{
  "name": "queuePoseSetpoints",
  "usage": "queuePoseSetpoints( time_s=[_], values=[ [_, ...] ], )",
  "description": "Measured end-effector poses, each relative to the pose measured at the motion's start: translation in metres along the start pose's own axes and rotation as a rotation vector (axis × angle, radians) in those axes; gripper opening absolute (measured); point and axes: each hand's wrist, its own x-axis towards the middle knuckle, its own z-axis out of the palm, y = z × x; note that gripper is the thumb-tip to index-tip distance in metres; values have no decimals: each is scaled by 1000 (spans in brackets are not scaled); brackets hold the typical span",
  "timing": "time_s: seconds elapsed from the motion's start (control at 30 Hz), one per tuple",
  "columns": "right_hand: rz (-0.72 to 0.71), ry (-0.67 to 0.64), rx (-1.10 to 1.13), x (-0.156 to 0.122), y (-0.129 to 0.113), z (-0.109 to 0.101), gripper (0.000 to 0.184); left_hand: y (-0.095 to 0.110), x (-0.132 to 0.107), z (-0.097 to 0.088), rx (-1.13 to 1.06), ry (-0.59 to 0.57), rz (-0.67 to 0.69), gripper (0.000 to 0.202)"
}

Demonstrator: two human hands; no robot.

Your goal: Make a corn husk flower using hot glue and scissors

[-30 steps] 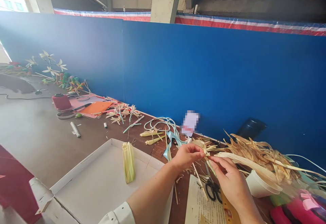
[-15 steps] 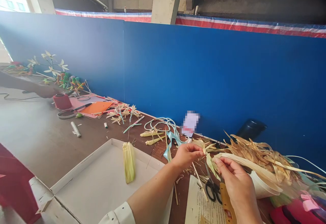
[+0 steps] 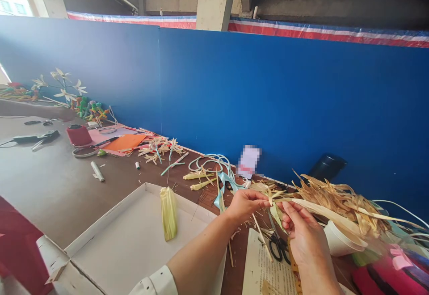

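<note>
Above the table's right part, my left hand (image 3: 250,204) is closed in a pinch on a small corn husk piece (image 3: 276,213) with pale and green leafy strips. My right hand (image 3: 306,232) pinches the same piece from the other side, fingertips almost touching the left ones. Its exact shape between the fingers is partly hidden. Black-handled scissors (image 3: 276,248) and a printed page (image 3: 263,270) lie below the hands. Behind my right hand stand a white paper cup (image 3: 345,240) and a heap of dried husks (image 3: 345,201).
A shallow white box (image 3: 114,246) holds a pale green husk bundle (image 3: 168,214). A light-blue ribbon (image 3: 221,187), a phone (image 3: 248,161) and husk flowers (image 3: 161,149) lie toward the blue partition (image 3: 268,94). Red thread (image 3: 78,135) sits farther left, near another person's arm (image 3: 30,109).
My right hand has moved slightly left, closer to my left hand, both still on the husk. At far left, the other person's arm has drawn back, uncovering dark tools on the table.
</note>
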Motion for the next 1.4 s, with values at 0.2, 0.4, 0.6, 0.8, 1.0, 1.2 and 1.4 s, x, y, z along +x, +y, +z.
queuePoseSetpoints(
  time_s=[0.2, 0.4, 0.6, 0.8, 1.0, 1.2, 1.4],
  values=[
    [-12, -40, 30, -1, 0, 0, 32, 3, -2, 1, -3, 5, -22, 44],
    [-50, -57, -9, 1, 3, -3, 30, 2, -1, 1, 12, -26, -7, 37],
    [-81, -73, -78, 2, 4, -4, 30, 1, -1, 1, 8, -43, -17, 36],
    [-87, -67, -101, 0, 3, -3, 29, -2, -1, -1, -4, -71, -21, 38],
    [-71, -107, -27, -1, 1, -3, 30, -2, -2, -1, -13, -109, -33, 42],
    [-52, -120, 6, -2, 1, -3, 30, 4, -4, 0, -11, -117, -80, 46],
    [-40, -122, 15, -2, 1, -2, 29, 0, -2, -1, -31, -117, -85, 45]
  ],
)
